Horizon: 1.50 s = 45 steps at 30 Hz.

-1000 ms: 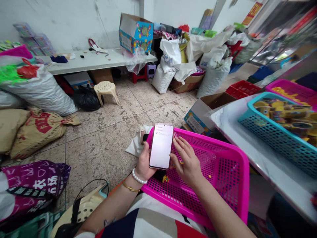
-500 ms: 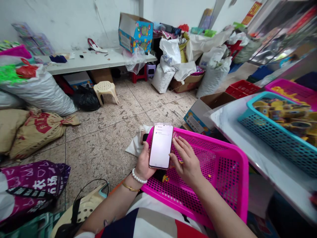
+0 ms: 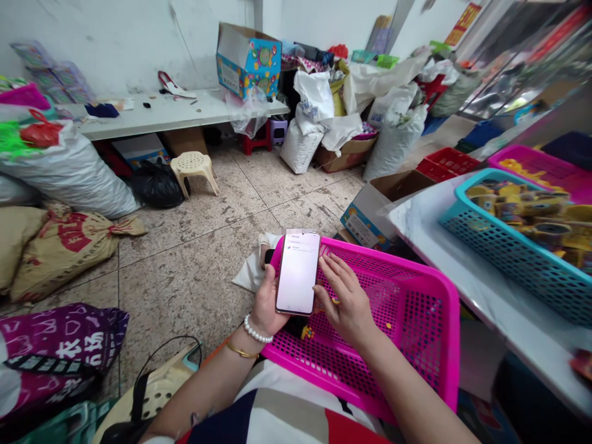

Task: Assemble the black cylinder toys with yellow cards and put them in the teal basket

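Observation:
A smartphone (image 3: 297, 277) with a bright, mostly white screen is held upright over the near left part of a pink plastic basket (image 3: 439, 345). My left hand (image 3: 268, 305) grips it from the left and below, thumb along its edge. At the phone's right edge is my right hand (image 3: 345, 299), fingers stretched out and slightly apart; whether the fingertips touch the phone I cannot tell. Inside the basket, partly hidden by my hands, lie a small yellow beaded piece (image 3: 306, 333) and a few tiny yellow bits.
On my right a table (image 3: 490, 290) bears a blue basket (image 3: 504, 253) of yellow parts. An open carton (image 3: 365, 222) stands beside it. A beige stool (image 3: 194, 165), stuffed sacks (image 3: 83, 166) and a purple bag (image 3: 69, 345) stand on the floor. A white bench (image 3: 176, 114) runs along the wall.
The view has shifted slightly, so the surroundings sit a little further left. Both hands and the phone keep nearly the same pose.

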Motion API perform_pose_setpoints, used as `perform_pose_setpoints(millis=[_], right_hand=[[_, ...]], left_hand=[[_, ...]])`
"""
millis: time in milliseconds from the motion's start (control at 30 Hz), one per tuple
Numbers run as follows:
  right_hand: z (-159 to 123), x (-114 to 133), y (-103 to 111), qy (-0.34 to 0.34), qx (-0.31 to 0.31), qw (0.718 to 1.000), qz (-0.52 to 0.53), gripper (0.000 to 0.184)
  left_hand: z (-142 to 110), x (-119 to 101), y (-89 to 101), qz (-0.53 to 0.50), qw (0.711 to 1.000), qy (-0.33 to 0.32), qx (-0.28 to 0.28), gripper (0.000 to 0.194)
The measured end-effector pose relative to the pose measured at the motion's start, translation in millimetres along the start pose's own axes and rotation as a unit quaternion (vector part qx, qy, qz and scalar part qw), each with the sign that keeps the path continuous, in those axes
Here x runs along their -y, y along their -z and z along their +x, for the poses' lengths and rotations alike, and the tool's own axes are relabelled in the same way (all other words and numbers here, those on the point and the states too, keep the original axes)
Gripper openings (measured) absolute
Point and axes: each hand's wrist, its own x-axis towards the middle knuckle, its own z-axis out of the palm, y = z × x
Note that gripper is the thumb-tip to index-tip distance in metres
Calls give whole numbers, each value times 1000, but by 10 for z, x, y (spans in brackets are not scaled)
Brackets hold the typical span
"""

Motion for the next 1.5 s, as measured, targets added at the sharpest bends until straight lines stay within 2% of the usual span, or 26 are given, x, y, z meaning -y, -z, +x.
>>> perform_pose_setpoints(millis=[100, 1500], right_hand=[[-6, 0, 2, 1, -1, 1000, 0, 60], [27, -4, -20, 4, 3, 1000, 6, 59]], left_hand=[[4, -1, -6, 1, 1000, 0, -13, 65], [14, -13, 12, 2, 1000, 5, 1, 65]])
